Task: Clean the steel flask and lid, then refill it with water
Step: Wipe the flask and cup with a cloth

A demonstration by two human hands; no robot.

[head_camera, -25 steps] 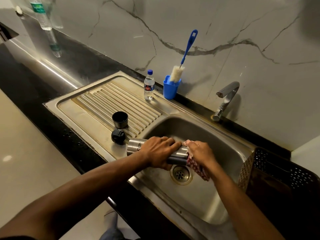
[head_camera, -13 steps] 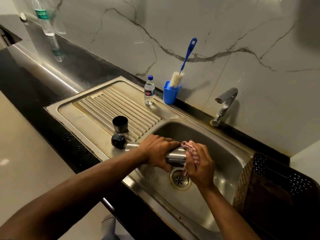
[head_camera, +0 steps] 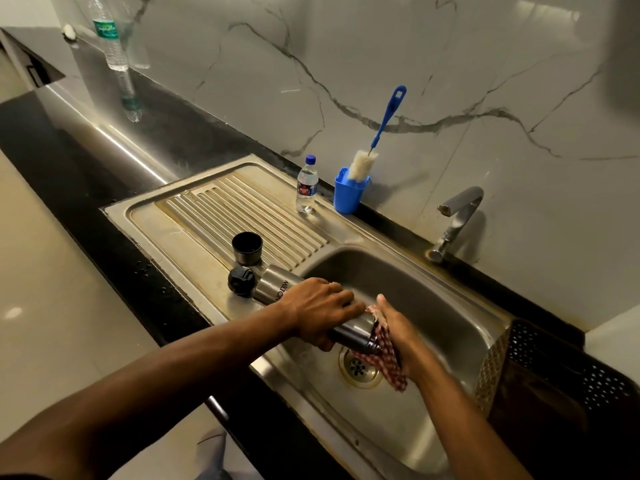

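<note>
Steel flask [head_camera: 277, 289] lies sideways over the sink [head_camera: 450, 306] edge, mouth end above the basin. We grip its middle with the left hand [head_camera: 320, 311]. Right hand [head_camera: 398, 332] clutches the checked cloth [head_camera: 384, 355], which half a second ago wrapped the flask mouth and now trails below it. We judge wiping nearly done. Lid cup [head_camera: 246, 248] and stopper [head_camera: 241, 280] wait on the drainboard; refill not started.

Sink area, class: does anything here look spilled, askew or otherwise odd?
Nothing is damaged. Small water droplets dot the dark counter beside the sink. The flask lies sideways only because both hands hold it for wiping.
</note>
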